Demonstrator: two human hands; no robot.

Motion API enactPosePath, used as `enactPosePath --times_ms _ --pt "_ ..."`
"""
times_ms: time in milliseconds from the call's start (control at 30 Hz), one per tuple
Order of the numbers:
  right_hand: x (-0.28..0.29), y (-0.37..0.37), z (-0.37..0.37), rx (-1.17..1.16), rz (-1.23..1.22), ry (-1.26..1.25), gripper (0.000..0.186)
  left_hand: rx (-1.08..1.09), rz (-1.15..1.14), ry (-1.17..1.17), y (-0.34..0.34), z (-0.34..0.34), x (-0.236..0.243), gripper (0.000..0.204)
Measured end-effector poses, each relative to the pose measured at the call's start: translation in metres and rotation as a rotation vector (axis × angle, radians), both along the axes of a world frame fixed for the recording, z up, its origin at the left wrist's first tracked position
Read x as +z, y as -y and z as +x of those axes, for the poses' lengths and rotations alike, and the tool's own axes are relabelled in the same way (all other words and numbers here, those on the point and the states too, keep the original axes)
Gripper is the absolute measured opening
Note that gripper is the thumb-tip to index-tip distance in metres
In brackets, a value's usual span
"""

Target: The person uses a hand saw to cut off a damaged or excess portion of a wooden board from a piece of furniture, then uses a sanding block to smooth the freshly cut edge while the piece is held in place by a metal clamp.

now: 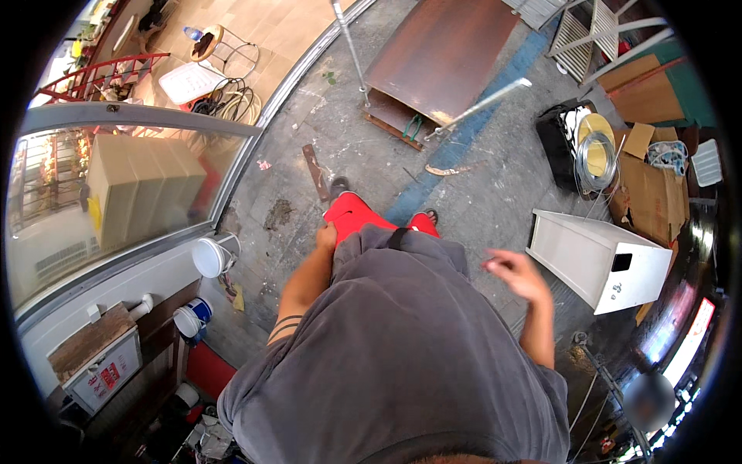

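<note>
1. fingers (498, 263) of our right hand (519, 275) are spread loose and open in the air, blurred, gripping nothing.
2. our left hand (326, 236) rests against the red shorts (352, 216) at the thigh; its fingers are tucked behind the grey shirt (402, 348) and we cannot tell whether they are curled or flat.
3. nearest to the right hand is the white box cabinet (599, 263), lying on its side on the concrete floor (371, 155). it sits just to the right of our open fingers and a little lower, apart from them, not touched.
4. a small dark opening shows in the cabinet's end face, on the side turned away from our hand.
5. beyond the cabinet, further right, flattened cardboard (653, 193) is piled, with a coil of wire (597, 158) and a black crate (558, 139) above it in the view.
6. ahead of our feet a brown board (440, 54) lies on the floor, with two metal poles (479, 104) crossing near its lower edge.
7. a blue stripe (464, 147) runs across the floor from the board toward our shoes.
8. to our left a glass panel (116, 185) stands in a metal frame, well apart from the left hand.
9. below the glass, white round containers (209, 257) sit by the wall, near our left elbow.
</note>
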State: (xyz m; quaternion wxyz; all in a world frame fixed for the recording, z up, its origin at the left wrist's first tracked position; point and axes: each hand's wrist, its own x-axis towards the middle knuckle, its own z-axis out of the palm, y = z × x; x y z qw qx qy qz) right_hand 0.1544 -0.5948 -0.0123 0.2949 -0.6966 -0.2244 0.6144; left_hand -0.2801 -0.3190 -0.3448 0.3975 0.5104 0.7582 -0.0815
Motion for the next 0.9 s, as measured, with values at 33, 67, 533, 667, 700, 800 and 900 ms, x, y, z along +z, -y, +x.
enactPosePath --times_ms 33,67,533,667,700,800,900 --pt "0.044 0.005 0.023 0.016 0.212 0.043 0.047 -0.022 0.009 -0.014 0.009 0.008 0.008 0.058" --pt "0.092 0.011 0.038 -0.026 0.494 0.033 0.05 -0.048 0.021 -0.029 0.014 0.015 0.015 0.058" --pt "0.309 0.072 0.071 0.628 1.981 0.299 0.022 -0.409 -0.158 0.119 0.031 0.156 0.06 0.05" --pt "0.306 0.061 0.071 0.5 2.128 0.368 0.018 -0.452 -0.204 0.139 0.029 0.158 0.023 0.051" --pt "0.307 0.056 0.07 0.467 2.148 0.395 0.017 -0.468 -0.221 0.177 0.031 0.166 0.019 0.051" --pt "0.322 0.035 0.09 0.577 1.917 0.43 0.014 -0.542 -0.268 0.108 0.026 0.193 0.016 0.05" --pt "0.326 0.004 0.114 0.595 1.824 0.337 0.016 -0.611 -0.236 0.142 0.016 0.221 0.008 0.045"
